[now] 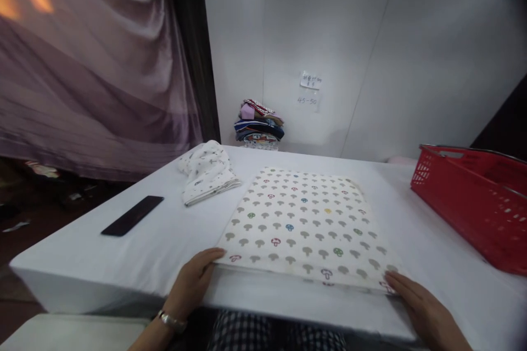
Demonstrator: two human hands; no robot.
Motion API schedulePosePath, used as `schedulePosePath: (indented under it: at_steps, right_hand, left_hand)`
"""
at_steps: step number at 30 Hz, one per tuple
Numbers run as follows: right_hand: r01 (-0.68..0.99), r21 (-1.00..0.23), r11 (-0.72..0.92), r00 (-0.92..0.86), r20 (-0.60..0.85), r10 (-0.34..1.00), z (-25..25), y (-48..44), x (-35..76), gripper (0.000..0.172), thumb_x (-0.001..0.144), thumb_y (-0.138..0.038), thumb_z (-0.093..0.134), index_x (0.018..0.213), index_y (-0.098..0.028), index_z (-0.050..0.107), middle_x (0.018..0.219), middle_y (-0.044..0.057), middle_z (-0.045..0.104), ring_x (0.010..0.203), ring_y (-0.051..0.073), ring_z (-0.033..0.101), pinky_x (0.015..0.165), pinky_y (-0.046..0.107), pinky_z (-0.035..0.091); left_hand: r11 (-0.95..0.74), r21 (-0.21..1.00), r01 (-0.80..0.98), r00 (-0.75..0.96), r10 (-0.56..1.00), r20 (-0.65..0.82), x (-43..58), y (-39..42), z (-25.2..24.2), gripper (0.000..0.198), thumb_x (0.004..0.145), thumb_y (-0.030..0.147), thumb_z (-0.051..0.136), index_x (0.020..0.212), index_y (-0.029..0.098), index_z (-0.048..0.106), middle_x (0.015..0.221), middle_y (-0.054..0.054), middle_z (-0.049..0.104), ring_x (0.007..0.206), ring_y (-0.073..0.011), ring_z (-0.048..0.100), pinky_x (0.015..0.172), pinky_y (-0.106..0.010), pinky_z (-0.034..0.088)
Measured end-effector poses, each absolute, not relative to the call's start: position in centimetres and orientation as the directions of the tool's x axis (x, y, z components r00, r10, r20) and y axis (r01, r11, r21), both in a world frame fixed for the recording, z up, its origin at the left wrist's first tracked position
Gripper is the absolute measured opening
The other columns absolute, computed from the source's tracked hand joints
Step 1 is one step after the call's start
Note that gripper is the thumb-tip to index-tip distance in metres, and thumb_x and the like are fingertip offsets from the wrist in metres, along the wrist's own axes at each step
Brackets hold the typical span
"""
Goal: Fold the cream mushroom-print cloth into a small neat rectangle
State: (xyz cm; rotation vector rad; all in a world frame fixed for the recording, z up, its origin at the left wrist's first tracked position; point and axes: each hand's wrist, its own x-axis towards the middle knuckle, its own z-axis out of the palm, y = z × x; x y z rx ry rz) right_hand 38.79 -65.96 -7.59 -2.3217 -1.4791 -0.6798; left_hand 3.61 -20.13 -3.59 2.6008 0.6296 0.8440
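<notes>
A white cloth (296, 219) printed with grey and coloured mushrooms lies spread on the white-covered table, folded in layers along its near edge. My left hand (195, 274), with a metal-band watch on its wrist, is closed on the near left corner. At the near right corner, my right hand (424, 304) holds the edge, fingers on top and thumb hidden beneath. Beyond the left hand sits a second white printed cloth (209, 170), partly folded and partly bunched up.
A flat black object (132, 215) lies on the table (86, 252) at the left. A red plastic basket (469, 203) stands at the right. Folded fabrics (259, 123) are stacked by the back wall, near paper notes (310, 81). A purple curtain (107, 66) hangs at left.
</notes>
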Motion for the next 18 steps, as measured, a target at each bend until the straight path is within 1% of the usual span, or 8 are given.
schedulePosePath:
  at_steps: [2,5,8,11,14,16,18]
  right_hand:
    - [0.902,-0.008,-0.431,0.368,0.533,0.762,-7.5,-65.8,38.8,0.048,0.074,-0.015,0.041,0.112,-0.03,0.065,0.113,0.003,0.065,0.096,0.023,0.065,0.079,0.038,0.057]
    - [0.887,0.021,-0.462,0.38,0.537,0.753,-7.6,-65.6,39.0,0.047,0.075,-0.015,0.041,0.116,-0.026,0.063,0.115,0.005,0.064,0.1,0.024,0.063,0.084,0.042,0.054]
    - [0.866,0.031,-0.499,0.41,0.528,0.744,-7.8,-65.4,39.1,0.049,0.075,-0.012,0.04,0.118,-0.022,0.061,0.116,0.007,0.064,0.103,0.025,0.062,0.085,0.042,0.053]
    - [0.835,-0.002,-0.55,0.469,0.525,0.71,-7.9,-65.4,39.1,0.049,0.073,-0.012,0.041,0.117,-0.02,0.061,0.115,0.009,0.064,0.101,0.025,0.062,0.084,0.042,0.054]
    - [0.815,-0.075,-0.574,0.521,0.528,0.671,-8.0,-65.5,39.3,0.05,0.072,-0.012,0.041,0.116,-0.02,0.062,0.115,0.009,0.064,0.102,0.024,0.062,0.086,0.042,0.053]
    - [0.816,-0.125,-0.565,0.538,0.524,0.661,-7.8,-65.6,39.6,0.047,0.072,-0.012,0.041,0.113,-0.02,0.063,0.114,0.008,0.065,0.101,0.023,0.063,0.086,0.041,0.053]
    - [0.823,-0.162,-0.544,0.538,0.526,0.658,-7.4,-65.7,39.8,0.043,0.072,-0.013,0.041,0.107,-0.02,0.065,0.108,0.008,0.067,0.097,0.023,0.064,0.084,0.04,0.054]
  left_hand:
    - [-0.879,0.39,0.273,0.763,0.445,0.469,3.4,-20.0,-3.5,0.036,0.074,0.017,0.042,0.099,0.025,0.067,0.106,0.0,0.068,0.098,-0.0172,0.064,0.088,-0.032,0.054]
    - [-0.935,0.266,0.236,0.815,0.339,0.47,3.1,-19.6,-3.3,0.049,0.071,0.012,0.04,0.112,0.027,0.061,0.12,0.0,0.061,0.107,-0.0164,0.059,0.093,-0.031,0.051]
    - [-0.963,0.143,0.228,0.839,0.269,0.472,2.9,-18.6,-3.2,0.048,0.074,0.014,0.041,0.117,0.028,0.058,0.125,0.001,0.058,0.107,-0.0174,0.059,0.091,-0.03,0.052]
    - [-0.974,0.073,0.213,0.848,0.222,0.481,3.2,-17.4,-3.2,0.05,0.074,0.016,0.044,0.121,0.03,0.054,0.125,0.002,0.058,0.104,-0.0184,0.06,0.089,-0.031,0.053]
    - [-0.981,0.073,0.178,0.863,0.192,0.467,3.8,-16.7,-3.5,0.053,0.072,0.013,0.044,0.122,0.032,0.053,0.127,0.003,0.056,0.109,-0.0186,0.057,0.091,-0.032,0.052]
    - [-0.981,0.108,0.162,0.864,0.194,0.464,4.2,-16.4,-3.7,0.051,0.074,0.013,0.042,0.119,0.033,0.055,0.129,0.004,0.055,0.112,-0.0191,0.055,0.094,-0.036,0.05]
    - [-0.976,0.155,0.15,0.856,0.207,0.474,4.5,-16.1,-3.7,0.045,0.077,0.017,0.042,0.116,0.034,0.057,0.128,0.004,0.055,0.116,-0.0198,0.052,0.097,-0.038,0.048]
